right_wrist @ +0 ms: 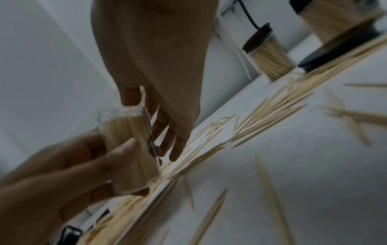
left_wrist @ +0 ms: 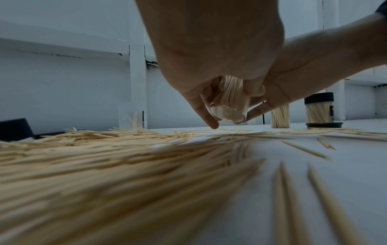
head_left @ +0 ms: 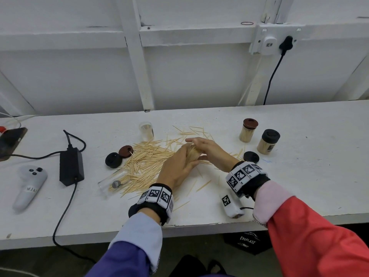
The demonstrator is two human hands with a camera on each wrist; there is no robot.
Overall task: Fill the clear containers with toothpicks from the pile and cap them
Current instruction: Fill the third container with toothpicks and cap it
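Below, an "EVERLAST" bag [head_left: 247,241]; left hand [head_left: 176,166] fingers round toothpick-filled container [right_wrist: 131,149], right hand [head_left: 209,150] fingers relaxed.

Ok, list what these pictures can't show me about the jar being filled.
- Head view: the held container is mostly covered by the left hand and right hand.
- Left wrist view: its mouth is hidden behind the palm.
- Right wrist view: its label is too blurred to read.
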